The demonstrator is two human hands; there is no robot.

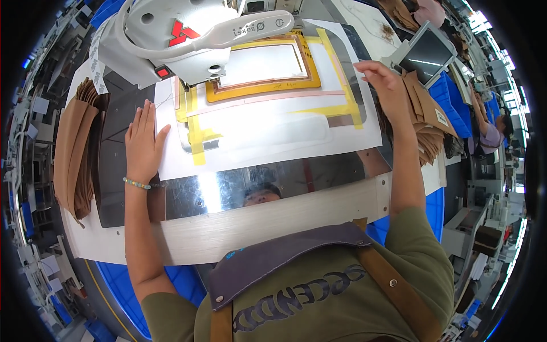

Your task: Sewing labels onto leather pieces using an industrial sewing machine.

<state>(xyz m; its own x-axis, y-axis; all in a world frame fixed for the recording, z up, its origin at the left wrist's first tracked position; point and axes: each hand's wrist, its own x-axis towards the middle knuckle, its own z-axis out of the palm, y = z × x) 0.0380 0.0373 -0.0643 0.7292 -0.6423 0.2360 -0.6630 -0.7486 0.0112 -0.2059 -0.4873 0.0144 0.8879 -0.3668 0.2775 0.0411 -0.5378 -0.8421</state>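
Observation:
My left hand (143, 137) lies flat on the dark shiny metal plate (256, 191), fingers together and stretched forward, thumb apart beside a white sheet (250, 162). A beaded bracelet circles that wrist. Above the sheet's right edge is my right hand (384, 82), fingers loosely bent and apart, with nothing visible in them. Yellow tape (196, 142) marks a rounded rectangle on the sheet. Over it sits a yellow-edged rectangular clamp frame (273, 90), under the white head of a sewing machine (165, 40). The machine's head hides the frame's upper left.
Folded brown fabric pieces (74, 154) are stacked at the left; another brown stack (424, 122) stands beyond my right wrist. A screen (427, 54) and a blue bin (450, 102) are at the right. Farther right, another person (491, 134) sits.

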